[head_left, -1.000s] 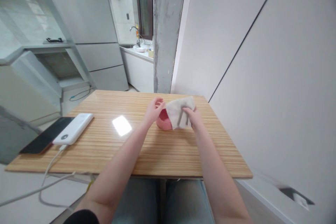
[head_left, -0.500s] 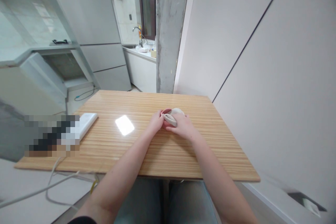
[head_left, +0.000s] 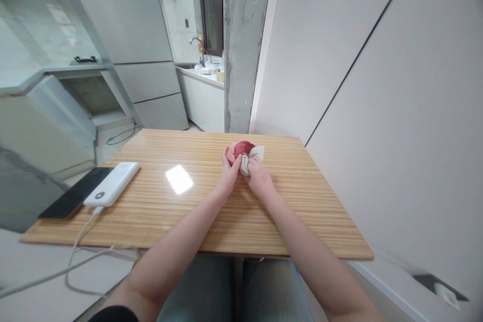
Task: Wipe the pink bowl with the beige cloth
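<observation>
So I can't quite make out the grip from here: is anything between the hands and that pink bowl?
For the left hand, nothing visible: it rests straight on the pink bowl. The right hand has a bunched beige cloth between it and the bowl's near side.

Pink bowl (head_left: 243, 149) partly hidden behind hands; cloth (head_left: 253, 155) mostly bunched under right hand (head_left: 258, 178).
</observation>
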Demonstrator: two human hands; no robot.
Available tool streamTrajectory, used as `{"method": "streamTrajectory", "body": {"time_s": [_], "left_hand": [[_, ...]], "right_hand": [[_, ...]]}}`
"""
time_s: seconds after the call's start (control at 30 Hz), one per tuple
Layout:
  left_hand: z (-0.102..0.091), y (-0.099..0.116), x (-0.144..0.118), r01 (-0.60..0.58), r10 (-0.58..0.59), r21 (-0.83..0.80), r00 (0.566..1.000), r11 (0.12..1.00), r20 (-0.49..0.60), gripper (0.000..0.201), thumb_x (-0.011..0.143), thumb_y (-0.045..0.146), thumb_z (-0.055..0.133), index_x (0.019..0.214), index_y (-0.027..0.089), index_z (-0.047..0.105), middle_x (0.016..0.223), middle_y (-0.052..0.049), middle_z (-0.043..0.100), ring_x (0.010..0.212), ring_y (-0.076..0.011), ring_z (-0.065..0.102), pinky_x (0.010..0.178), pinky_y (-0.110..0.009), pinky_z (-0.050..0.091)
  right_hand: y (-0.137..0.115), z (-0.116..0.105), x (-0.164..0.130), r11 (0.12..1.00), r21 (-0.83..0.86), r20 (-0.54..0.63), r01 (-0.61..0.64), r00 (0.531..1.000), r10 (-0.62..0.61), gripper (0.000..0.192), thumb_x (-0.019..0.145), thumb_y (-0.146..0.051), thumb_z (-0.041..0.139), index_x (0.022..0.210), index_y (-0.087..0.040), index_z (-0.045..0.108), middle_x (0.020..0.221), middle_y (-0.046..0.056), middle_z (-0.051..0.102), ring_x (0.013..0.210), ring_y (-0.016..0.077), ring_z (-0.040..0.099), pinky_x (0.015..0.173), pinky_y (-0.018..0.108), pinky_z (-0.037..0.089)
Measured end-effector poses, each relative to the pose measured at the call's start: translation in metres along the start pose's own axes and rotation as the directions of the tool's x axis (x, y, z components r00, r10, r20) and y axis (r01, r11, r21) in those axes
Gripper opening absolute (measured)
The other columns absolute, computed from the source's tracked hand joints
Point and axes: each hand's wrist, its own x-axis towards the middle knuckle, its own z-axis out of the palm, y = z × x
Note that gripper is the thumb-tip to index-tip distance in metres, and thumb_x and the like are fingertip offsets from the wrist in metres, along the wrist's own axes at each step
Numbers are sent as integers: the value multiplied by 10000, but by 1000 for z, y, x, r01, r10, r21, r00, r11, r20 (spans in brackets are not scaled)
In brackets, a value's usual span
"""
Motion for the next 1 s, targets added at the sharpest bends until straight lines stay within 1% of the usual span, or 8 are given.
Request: {"method": "streamTrajectory", "body": {"time_s": [0.13,0.33,0.5,0.6,0.7,0.83,0.93,1.0], "left_hand": [[-17,10,6,-58,63,55,995,997,-83,590,828,303,547,1364,211,318,1336,-89,506,1207,-196,509,1047,-356,390],[-47,27,18,-164,144,234,985,958,98,573,742,190,557,1307,205,462,1292,-56,559,1204,-227,512,1063,-383,385],[-35,24,12,-153,147,177,988,972,48,679,745,304,629,1362,183,374,1255,-88,575,1150,-226,554,1009,-370,434],[-23,17,9,-134,140,155,990,979,-29,670,763,378,626,1349,176,371,1295,-108,536,1188,-216,528,1019,-337,421],[-28,16,12,-124,137,218,989,968,-49,551,789,357,587,1291,176,452,1304,-101,536,1219,-213,505,1051,-331,388],[-49,25,18,-153,134,329,988,932,79,553,760,302,604,1286,176,488,1282,-83,570,1208,-226,516,1055,-348,386],[-56,30,19,-212,138,312,961,926,241,570,745,313,626,1286,187,494,1261,-72,588,1183,-227,534,1039,-346,400],[-53,30,18,-222,154,273,956,936,248,585,739,351,645,1280,190,494,1256,-75,588,1179,-231,535,1031,-347,405]], "right_hand": [[3,-2,1,994,72,72,81,994,-86,198,792,-99,527,940,-175,636,947,83,630,969,213,510,868,347,412],[1,-13,-1,991,-84,141,108,985,-96,202,883,-165,466,975,-217,638,1008,81,630,1019,213,498,843,365,372],[-5,8,-1,1000,-20,96,-8,995,10,245,864,-143,468,1035,-180,639,1070,122,600,1068,235,469,868,369,422],[0,21,-1,996,93,52,1,999,-6,286,797,-89,521,1048,-165,637,1046,111,602,1048,231,483,930,374,426],[6,23,0,985,158,73,66,994,-78,315,769,-90,564,1063,-178,639,1062,92,607,1046,220,500,940,361,431],[11,17,0,982,124,169,140,973,-160,250,856,-164,514,1055,-217,657,1068,80,615,1072,198,504,911,333,440],[10,13,0,994,22,191,106,976,-108,248,904,-227,464,1070,-218,648,1080,93,612,1081,212,497,890,353,448],[8,12,-1,997,-5,170,79,982,-77,252,906,-239,462,1077,-206,643,1075,106,612,1099,232,480,883,367,452]]}}
